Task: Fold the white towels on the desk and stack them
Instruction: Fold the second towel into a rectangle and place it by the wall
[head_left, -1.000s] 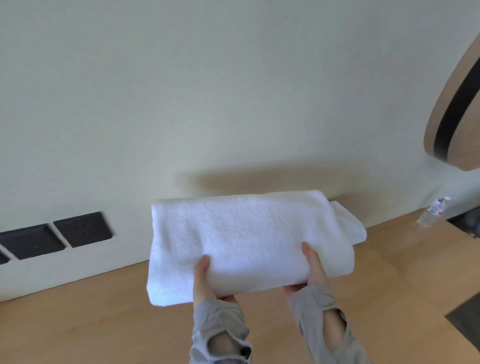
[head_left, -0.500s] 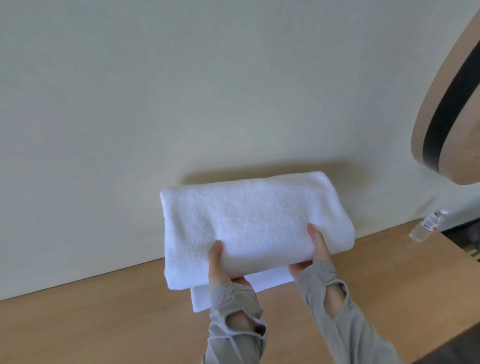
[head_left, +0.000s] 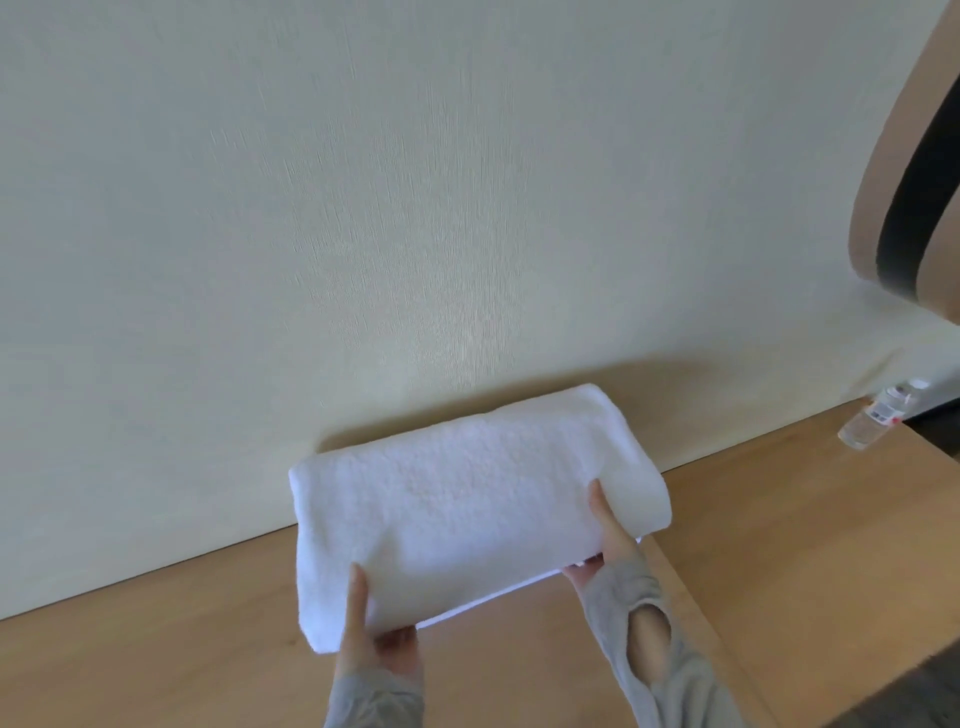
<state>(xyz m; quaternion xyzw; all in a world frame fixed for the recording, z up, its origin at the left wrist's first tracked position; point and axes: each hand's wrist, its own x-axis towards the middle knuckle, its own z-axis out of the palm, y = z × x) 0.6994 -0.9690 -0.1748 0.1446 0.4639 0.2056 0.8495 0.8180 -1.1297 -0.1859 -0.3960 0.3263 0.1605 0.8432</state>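
A folded white towel lies lengthwise near the wall at the back of the wooden desk. My left hand grips its near left edge, thumb on top and fingers underneath. At the near right edge my right hand holds it the same way. A thin white strip of a second towel shows just below the held towel's near edge. Whether the top towel rests fully on it I cannot tell.
A clear plastic water bottle stands on the desk at the far right by the wall. A curved wooden and black panel hangs at the upper right. The pale wall rises right behind the towels. The desk's right edge drops to dark floor.
Both hands have carried the folded towel down and toward the wall, over a second towel. My view has shifted; the dark wall sockets at the left are no longer in sight.
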